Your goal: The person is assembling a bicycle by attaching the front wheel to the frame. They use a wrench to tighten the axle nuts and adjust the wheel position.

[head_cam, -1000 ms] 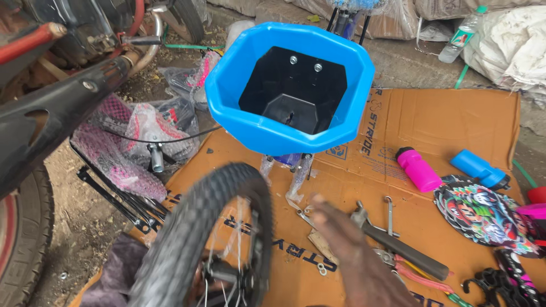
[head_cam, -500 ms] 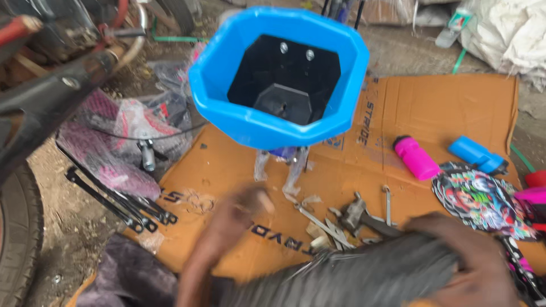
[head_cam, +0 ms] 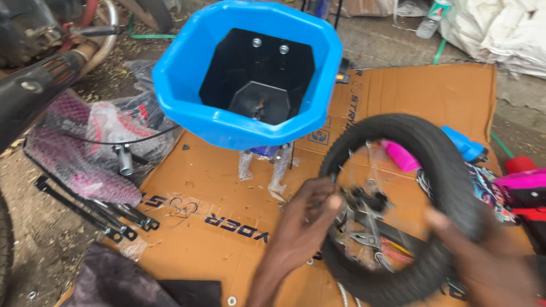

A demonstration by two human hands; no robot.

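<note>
A small black bicycle wheel (head_cam: 432,153) with thin spokes is held upright over flattened brown cardboard (head_cam: 227,227). My left hand (head_cam: 310,219) grips its left side near the tyre and spokes. My right hand (head_cam: 483,250), blurred, holds the tyre's lower right edge. Behind the wheel stands a blue plastic bicycle basket (head_cam: 187,102) with a black inside, mounted above wrapped fork legs (head_cam: 278,170).
Metal tools (head_cam: 364,236) lie on the cardboard behind the spokes. A pink bottle (head_cam: 401,156) and a blue part (head_cam: 463,145) lie to the right, by patterned parts (head_cam: 489,182). Wrapped pink parts (head_cam: 85,153) and black rods (head_cam: 85,207) lie left. A motorcycle (head_cam: 34,74) stands far left.
The wheel moved from the lower left across to the right and now faces me upright. Both hands have come onto its rim; the view shifted closer to the basket.
</note>
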